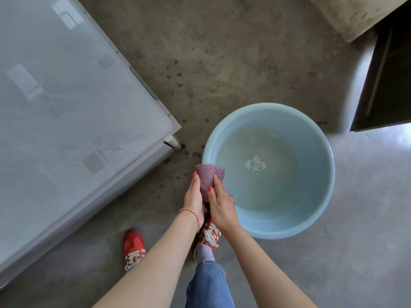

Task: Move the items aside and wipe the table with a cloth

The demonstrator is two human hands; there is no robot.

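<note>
- Nearest to me are the person's two red lace-up trainers (134, 246), planted apart on the grey concrete floor (355, 218), one just beside the basin. I take it as a stance for leaning over the water.
- Just above them the left hand (194, 197) and the right hand (220, 204) meet around a small bunched mauve terry cloth (209, 174). The left hand's fingers are curled up its left side and the right hand's fingers wrap its right side, so both have hold of it with the wad squeezed between them.
- The cloth, the task's own tool, hangs in the air at the near-left rim of the basin, not over the table. Held bunched like that beside the water, it looks to me as though it is being wrung or readied for wiping.
- Beside the hands stands a round pale-blue plastic basin (320, 196) on the floor, with shallow, slightly cloudy water and a square label showing on its bottom.
- Dark wet spots (178, 85) speckle the concrete between basin and table, likely drips.
- To the left is the frosted grey glass-topped table (66, 96); the part in view carries no items, so the moving-aside step seems done there.
- Farthest off, at the upper right, a dark piece of furniture (387, 85) stands well apart from everything else.
</note>
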